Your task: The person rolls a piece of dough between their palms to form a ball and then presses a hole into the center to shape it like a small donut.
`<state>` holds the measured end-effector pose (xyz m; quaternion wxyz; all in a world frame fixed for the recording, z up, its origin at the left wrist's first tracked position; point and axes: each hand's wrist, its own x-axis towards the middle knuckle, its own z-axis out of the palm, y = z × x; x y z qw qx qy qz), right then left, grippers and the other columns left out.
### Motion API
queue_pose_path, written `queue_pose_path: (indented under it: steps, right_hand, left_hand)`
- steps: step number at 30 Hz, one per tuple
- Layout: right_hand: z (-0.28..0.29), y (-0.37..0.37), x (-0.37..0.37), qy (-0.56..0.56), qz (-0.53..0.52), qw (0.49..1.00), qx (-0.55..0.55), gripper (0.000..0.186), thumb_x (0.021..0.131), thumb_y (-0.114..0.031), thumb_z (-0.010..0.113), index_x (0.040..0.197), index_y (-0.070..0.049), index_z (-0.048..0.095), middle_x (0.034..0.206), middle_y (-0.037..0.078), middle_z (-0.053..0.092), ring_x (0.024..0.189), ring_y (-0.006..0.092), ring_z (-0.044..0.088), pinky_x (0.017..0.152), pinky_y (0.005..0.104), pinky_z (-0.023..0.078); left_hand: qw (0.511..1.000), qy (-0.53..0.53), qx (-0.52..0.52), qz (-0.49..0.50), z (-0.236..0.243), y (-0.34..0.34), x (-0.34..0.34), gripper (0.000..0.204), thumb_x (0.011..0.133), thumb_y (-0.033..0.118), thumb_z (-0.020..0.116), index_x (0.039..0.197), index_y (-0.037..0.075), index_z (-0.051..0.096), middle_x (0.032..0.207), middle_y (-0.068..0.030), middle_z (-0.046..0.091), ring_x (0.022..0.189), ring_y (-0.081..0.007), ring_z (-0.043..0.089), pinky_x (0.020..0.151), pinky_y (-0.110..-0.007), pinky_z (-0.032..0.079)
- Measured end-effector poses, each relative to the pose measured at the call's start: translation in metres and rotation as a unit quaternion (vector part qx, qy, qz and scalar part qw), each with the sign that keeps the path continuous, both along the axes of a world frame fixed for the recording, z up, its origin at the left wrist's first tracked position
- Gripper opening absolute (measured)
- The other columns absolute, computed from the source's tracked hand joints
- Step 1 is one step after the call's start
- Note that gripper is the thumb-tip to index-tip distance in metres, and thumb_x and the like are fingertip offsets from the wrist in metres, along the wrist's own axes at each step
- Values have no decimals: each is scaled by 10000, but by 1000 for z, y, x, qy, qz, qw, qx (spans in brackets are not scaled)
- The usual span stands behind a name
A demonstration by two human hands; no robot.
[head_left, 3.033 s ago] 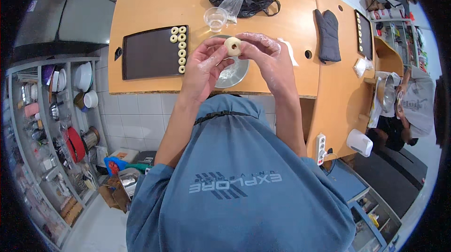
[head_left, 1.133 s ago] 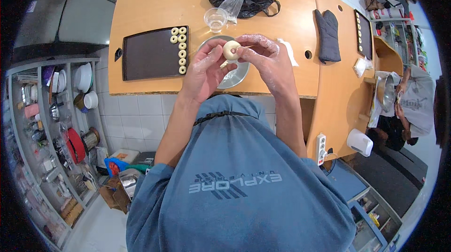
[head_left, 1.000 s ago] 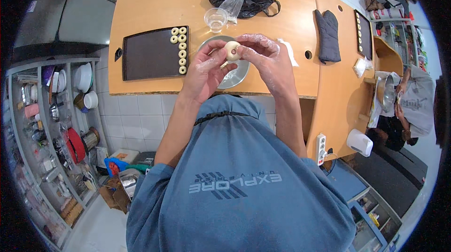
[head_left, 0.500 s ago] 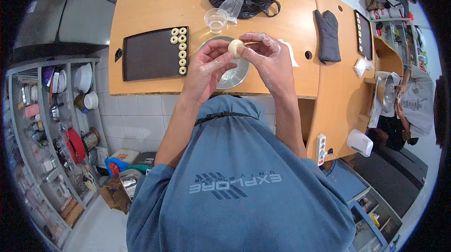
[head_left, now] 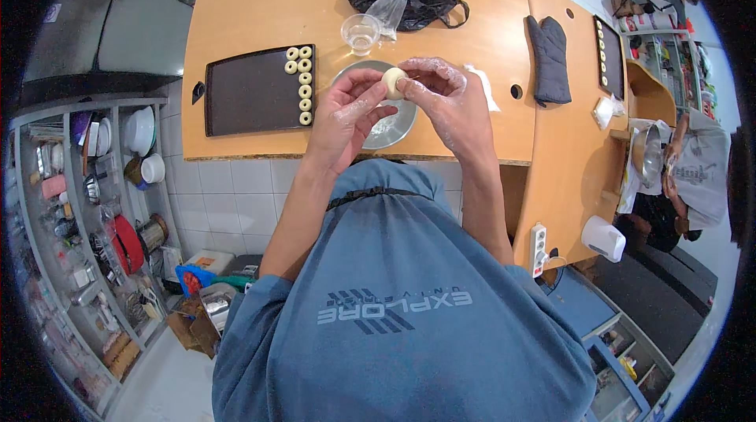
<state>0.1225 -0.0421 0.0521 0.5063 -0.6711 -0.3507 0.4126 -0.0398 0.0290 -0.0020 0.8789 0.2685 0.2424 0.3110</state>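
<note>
A small pale ball of dough (head_left: 393,84) is pinched between both hands above a round metal bowl (head_left: 391,129). The fingers and thumb of my left hand (head_left: 352,107) press its left side. My right hand (head_left: 449,99), dusted with flour, grips it from the right, thumb against the near face. To the left, a dark rectangular baking tray (head_left: 248,95) bears several dough rings (head_left: 305,92) along its right side. Much of the bowl is hidden under my hands.
Beyond the bowl are a clear plastic cup (head_left: 361,35) and a black plastic bag (head_left: 417,9). A dark oven mitt (head_left: 550,60) lies at right, near a second tray of rings (head_left: 609,60). At far right another person holds a metal bowl (head_left: 649,157).
Both hands stay over the bowl with the dough between them. The ball has turned slightly in my fingers; little else differs.
</note>
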Motion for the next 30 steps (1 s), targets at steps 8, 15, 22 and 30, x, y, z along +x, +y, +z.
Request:
queue_pose_path:
  steps: [8, 15, 22, 30]
  right_hand:
    - [5, 0, -1, -3, 9, 1000, -10, 296, 859, -132, 732, 1109, 25, 710, 1000, 120, 747, 928, 157, 702, 827, 291, 552]
    - [6, 0, -2, -8, 10, 1000, 6, 278, 874, -107, 738, 1101, 47, 693, 985, 103, 731, 900, 144, 683, 819, 277, 542]
    - [2, -2, 2, -12, 15, 1000, 20, 271, 863, -158, 731, 1074, 12, 729, 969, 114, 752, 894, 160, 715, 798, 285, 557]
    - [4, 0, 2, -31, 10, 999, 19, 269, 854, -146, 734, 1080, 1, 735, 992, 110, 753, 912, 162, 715, 812, 284, 554]
  left_hand:
    - [1000, 14, 17, 13, 1, -2, 1, 233, 967, 96, 633, 1189, 50, 578, 1157, -109, 652, 1075, -196, 645, 888, -385, 589]
    - [1000, 26, -10, -4, 3, -1, 1, 244, 970, 112, 632, 1200, 56, 574, 1173, -101, 654, 1084, -195, 646, 888, -388, 586]
    - [1000, -6, -18, 6, 2, -2, 3, 230, 969, 109, 631, 1192, 68, 590, 1150, -97, 665, 1080, -201, 652, 891, -407, 581]
    - [1000, -15, -21, 4, -4, 0, 2, 194, 983, 125, 613, 1169, 69, 608, 1143, -98, 669, 1068, -201, 658, 896, -415, 581]
